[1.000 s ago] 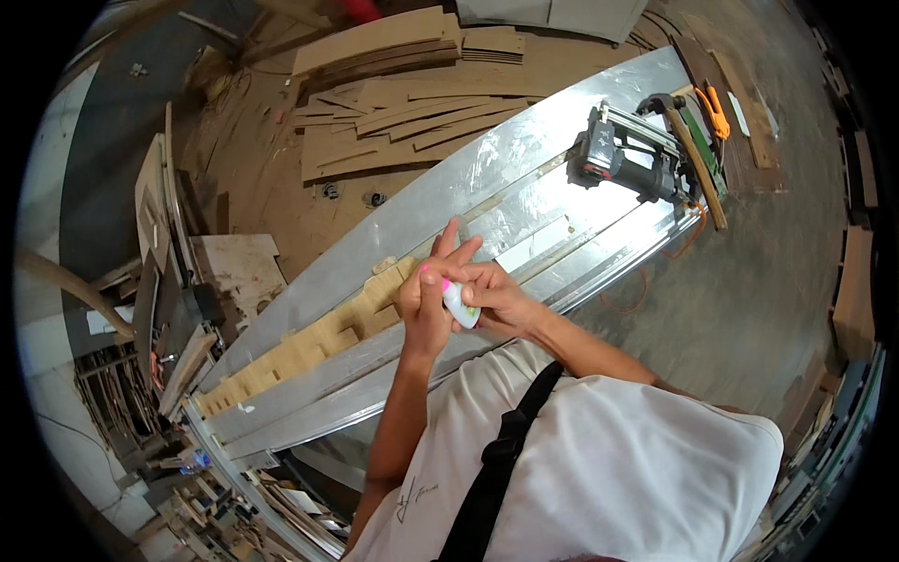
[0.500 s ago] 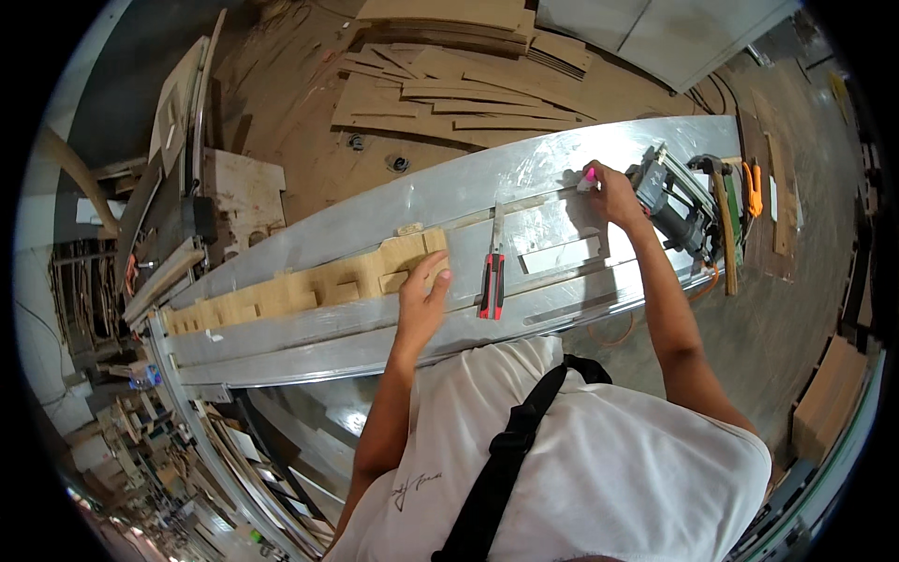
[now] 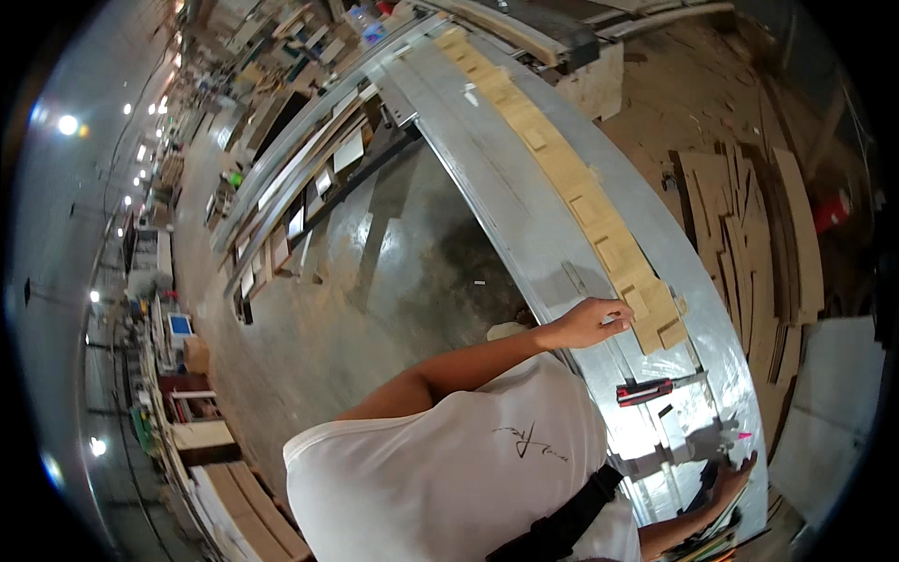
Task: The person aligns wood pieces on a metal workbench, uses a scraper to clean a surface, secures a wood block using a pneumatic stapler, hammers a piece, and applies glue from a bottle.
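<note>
A long light-wood strip (image 3: 571, 192) with small rectangular wooden pieces along it lies on the metal table (image 3: 524, 244). My left hand (image 3: 592, 323) is at the strip's near end, fingers loosely curled and thumb apart; whether it touches the edge is unclear. A red and black utility knife (image 3: 644, 391) lies beyond that end with its blade out. Lower right, my right hand (image 3: 732, 482) has its fingers stretched along the table's edge. A small pink object (image 3: 744, 435) sits on the table just past its fingertips. Dark shapes beside this hand are hard to make out.
Offcut boards (image 3: 740, 253) are piled on the floor beyond the table's right side. A metal rail frame with stacked strips (image 3: 309, 164) stands on the left, above bare concrete floor (image 3: 375, 281). Brown boards (image 3: 248, 510) lean at the lower left.
The whole view has swung left, so the table now runs upward. My right hand has come away from the pink object it held. My left hand has drawn back to the strip's edge.
</note>
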